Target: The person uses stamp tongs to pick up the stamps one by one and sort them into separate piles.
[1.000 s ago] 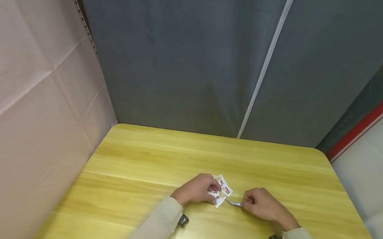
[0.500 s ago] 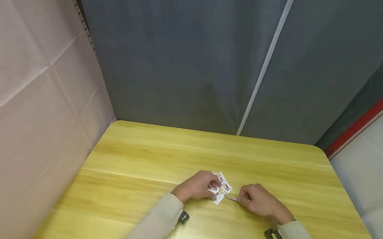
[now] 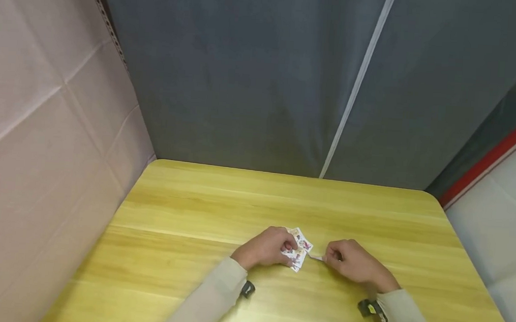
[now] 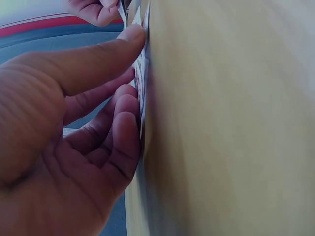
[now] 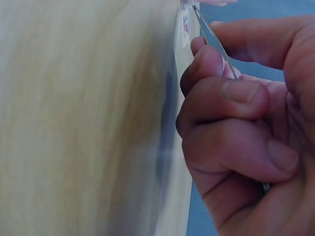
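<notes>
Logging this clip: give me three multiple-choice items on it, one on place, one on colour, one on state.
1. Where is the sticker sheet?
A. on the table, between the hands
B. at the far edge
C. on the wall

2. What colour is the tabletop?
A. white
B. yellow wood
C. black

3. What is the right hand doing?
A. lying flat
B. pinching a thin tool
C. raised in the air

Answers: A, it lies under the left hand; B, yellow grain shows; B, fingers curl round it.
</notes>
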